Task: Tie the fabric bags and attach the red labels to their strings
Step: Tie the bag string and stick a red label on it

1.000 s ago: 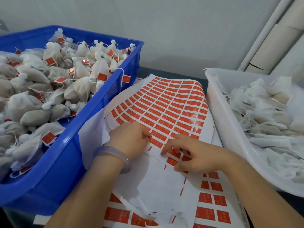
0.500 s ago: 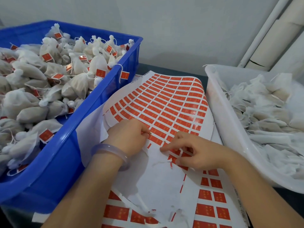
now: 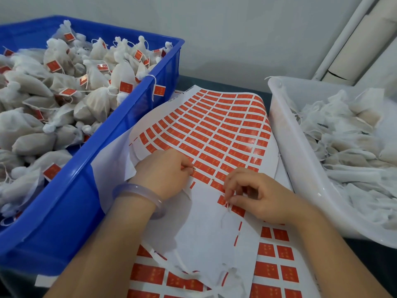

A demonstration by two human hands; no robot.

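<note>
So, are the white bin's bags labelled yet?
No, bags in the white bin are bare; those in the blue crate carry red labels.

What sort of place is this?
Probably a small hand-packing workshop: a blue crate heaped with tied, labelled fabric bags, a white tub of unlabelled ones, and a sheet of red labels between them.

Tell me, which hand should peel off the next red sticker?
Probably the right hand: its thumb and forefinger pinch a red label at the peeled edge of the label sheet, while the left hand rests on the sheet, steadying it.
</note>
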